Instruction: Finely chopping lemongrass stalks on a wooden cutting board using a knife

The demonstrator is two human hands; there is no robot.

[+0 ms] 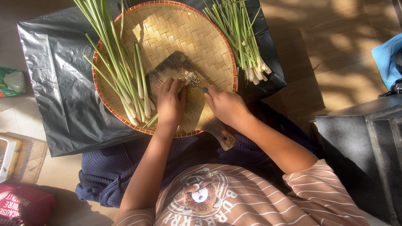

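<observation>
Sunlit floor carries a woven tray (167, 29); left hand (170, 104) grips a lemongrass stalk (151, 120) on the chopping board (194, 109), right hand (226, 106) clenched on a knife (197, 85) just above.

Dappled sunlight falls on the wooden floor (335, 54) beside a dark cabinet (364, 150).

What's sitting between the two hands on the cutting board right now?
In the head view, between the left hand and right hand lie bare cutting board, a small pile of chopped pieces and the knife blade.
</observation>
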